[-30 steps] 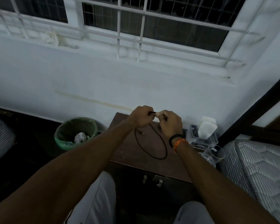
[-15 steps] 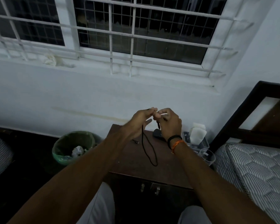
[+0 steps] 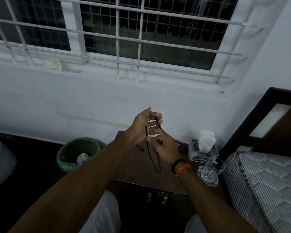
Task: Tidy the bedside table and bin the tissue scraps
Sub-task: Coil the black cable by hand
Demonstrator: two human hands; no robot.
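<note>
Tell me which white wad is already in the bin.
The crumpled tissue inside the green bin left of the table; the other white wad lies up on the windowsill.

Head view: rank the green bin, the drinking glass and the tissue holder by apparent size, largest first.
1. green bin, clearly largest.
2. tissue holder with its white tissues.
3. drinking glass, though it sits nearer the camera and looks close to the holder, so that order is unsure.

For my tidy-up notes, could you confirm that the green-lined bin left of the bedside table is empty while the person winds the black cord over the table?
Not quite: the bin is not empty. The head view shows crumpled white tissue inside it. The rest holds: the bin sits left of the bedside table, and both hands handle the black cord above the table.
</note>
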